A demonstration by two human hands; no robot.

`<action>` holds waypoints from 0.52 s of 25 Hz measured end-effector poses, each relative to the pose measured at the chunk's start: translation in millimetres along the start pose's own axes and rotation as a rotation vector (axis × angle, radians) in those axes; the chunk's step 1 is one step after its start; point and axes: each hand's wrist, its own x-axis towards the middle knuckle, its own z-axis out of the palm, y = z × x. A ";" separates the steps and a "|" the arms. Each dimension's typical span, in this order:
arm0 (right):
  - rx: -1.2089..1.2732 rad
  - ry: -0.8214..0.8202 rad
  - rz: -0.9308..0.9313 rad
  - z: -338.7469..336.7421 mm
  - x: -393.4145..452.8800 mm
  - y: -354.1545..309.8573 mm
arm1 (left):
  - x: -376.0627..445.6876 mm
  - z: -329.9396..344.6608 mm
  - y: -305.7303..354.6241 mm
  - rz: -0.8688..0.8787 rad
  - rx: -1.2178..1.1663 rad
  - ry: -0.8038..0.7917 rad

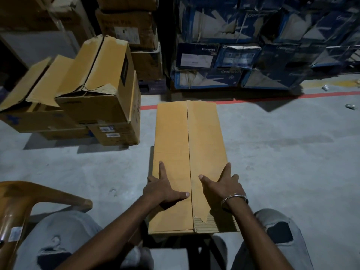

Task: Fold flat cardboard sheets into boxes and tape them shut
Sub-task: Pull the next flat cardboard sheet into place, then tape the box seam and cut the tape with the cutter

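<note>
From the head view, the cardboard box [190, 162] lies in the middle of the frame, its two top flaps folded down and meeting along a seam that runs up the centre; its far edge reaches the red floor line [272, 97], its near edge sits between the person's knees at the bottom, where the right flap's corner is torn and shows corrugation; bare grey floor [282, 152] lies open to the right of the box and in a narrower strip to its left; in the upper left stand opened brown cartons [93, 106] with raised flaps, close to the box's far left corner; stacked blue cartons [233, 61] fill the upper right beyond the line; a brown chair [29, 201] edges in at lower left; the left hand [163, 189] presses flat on the left flap, fingers spread, thumb toward the seam; the right hand [226, 184], a bangle [234, 199] on its wrist, presses flat on the right flap, fingers straight and splayed, gripping nothing.
</note>
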 end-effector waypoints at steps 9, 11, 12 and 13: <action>-0.091 0.048 0.007 6.3 5.1 -9.4 | -4.1 5.2 4.8 0.024 0.209 0.145; -0.032 0.036 0.017 5.7 5.3 -7.1 | -4.4 2.7 4.0 0.015 0.165 0.121; 0.022 0.016 0.026 3.3 4.2 -5.8 | -6.2 -0.5 2.7 0.008 0.121 0.095; 0.091 -0.009 0.033 0.0 2.5 -5.2 | -9.3 -4.2 0.2 0.001 0.075 0.064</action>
